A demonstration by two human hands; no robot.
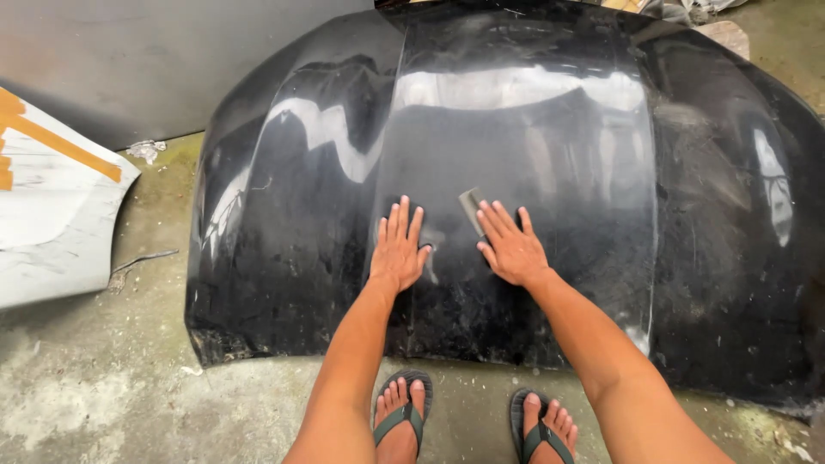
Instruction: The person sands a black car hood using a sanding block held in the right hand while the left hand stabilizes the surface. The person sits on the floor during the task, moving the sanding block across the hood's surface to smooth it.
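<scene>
A large glossy black car hood (pixel 533 129) lies flat on the concrete floor in front of me. My left hand (pixel 399 247) rests flat on its near middle, fingers spread, holding nothing. My right hand (pixel 510 245) lies flat beside it, pressing a small grey sanding sheet (pixel 470 206) against the hood; part of the sheet sticks out past my fingertips. The patch of hood around both hands looks dull and scuffed, while the rest reflects light. My two feet in flip-flops (pixel 404 412) stand just short of the hood's near edge.
A white body panel with orange tape strips (pixel 51 198) lies at the left. A grey panel (pixel 129 60) leans behind it. A crumpled scrap (pixel 146 150) and a thin stick (pixel 142 258) lie on the rough concrete floor (pixel 129 387).
</scene>
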